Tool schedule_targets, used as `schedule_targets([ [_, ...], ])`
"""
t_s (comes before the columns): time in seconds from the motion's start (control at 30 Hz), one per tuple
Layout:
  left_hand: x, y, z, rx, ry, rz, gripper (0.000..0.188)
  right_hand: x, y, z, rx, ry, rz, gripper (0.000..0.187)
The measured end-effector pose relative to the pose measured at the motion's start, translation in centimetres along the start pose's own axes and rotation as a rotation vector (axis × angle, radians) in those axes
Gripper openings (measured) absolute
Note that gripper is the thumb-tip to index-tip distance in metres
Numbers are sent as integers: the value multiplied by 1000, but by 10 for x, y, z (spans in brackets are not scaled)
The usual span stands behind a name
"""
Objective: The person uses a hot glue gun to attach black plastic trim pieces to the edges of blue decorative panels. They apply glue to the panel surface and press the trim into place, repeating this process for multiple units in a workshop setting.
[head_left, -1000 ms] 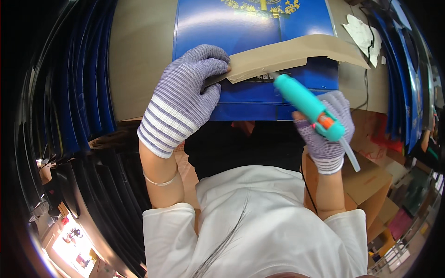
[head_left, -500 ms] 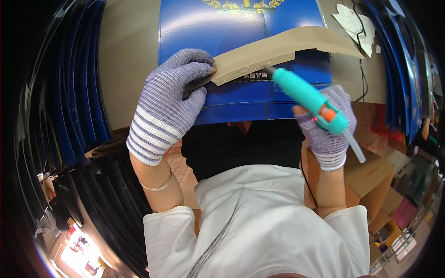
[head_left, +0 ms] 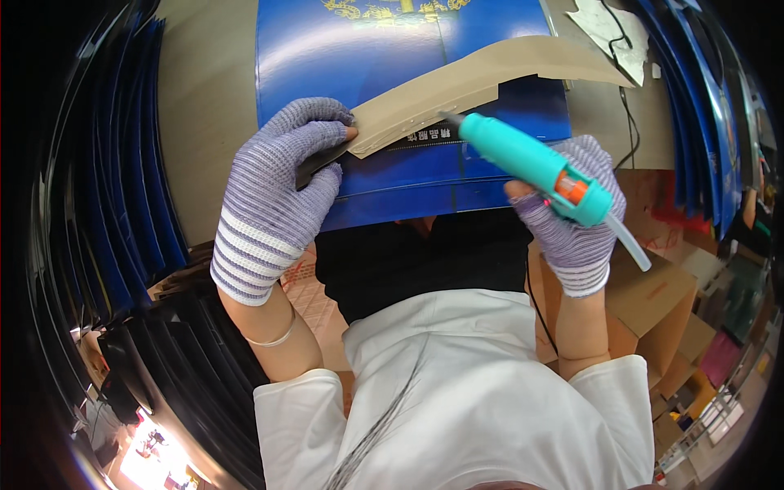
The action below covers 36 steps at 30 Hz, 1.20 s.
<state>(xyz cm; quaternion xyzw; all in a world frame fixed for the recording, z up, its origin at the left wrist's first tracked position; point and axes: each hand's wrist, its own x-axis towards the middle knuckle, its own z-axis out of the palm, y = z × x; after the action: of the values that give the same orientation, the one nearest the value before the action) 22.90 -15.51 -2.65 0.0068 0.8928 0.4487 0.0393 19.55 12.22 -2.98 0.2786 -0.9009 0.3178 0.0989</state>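
Shifted left in view: left hand, gripping left end of curved beige card strip over glossy blue sheet, seemingly steadying it for turquoise plastic glue gun, gripped in right hand.

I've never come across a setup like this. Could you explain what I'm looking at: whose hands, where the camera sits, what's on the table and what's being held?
There is no machine here: one person works with two hands in striped gloves. The camera is on their head, looking down, so its wide lens bends edges near the rim.

The left hand grips the left end of a curved beige strip. The right hand holds a turquoise glue gun, its nozzle by the strip's lower edge; contact is hard to judge.

Beneath, a shiny blue panel lies on the table. White paper and a dark cable are at upper right.
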Motion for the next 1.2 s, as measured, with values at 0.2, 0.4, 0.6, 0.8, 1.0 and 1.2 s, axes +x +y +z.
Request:
schedule_targets([
  [0.2, -1, 0, -2, 10, 7, 16, 39, -13, 22, -7, 79, 148, 265, 39],
  [0.4, -1, -1, -1, 58, 23, 54, 33, -17, 28, -10, 64, 127, 291, 40],
  [0.6, -1, 4, -7, 15, 31, 70, 27, -5, 65, -41, -200, 124, 11, 31],
  [0.8, -16, 17, -13, 10, 258, -9, 22, 10, 184, -134, -354, 540, 132, 32],
  [1.0, 2, 56, -33, 35, -158, 21, 17, 52, 199, -74, 191, 350, 325, 46],
  [1.2, 56, 24, -52, 169, -471, -23, 18, 79, 207, -61, 35, 116, 507, 57],
])
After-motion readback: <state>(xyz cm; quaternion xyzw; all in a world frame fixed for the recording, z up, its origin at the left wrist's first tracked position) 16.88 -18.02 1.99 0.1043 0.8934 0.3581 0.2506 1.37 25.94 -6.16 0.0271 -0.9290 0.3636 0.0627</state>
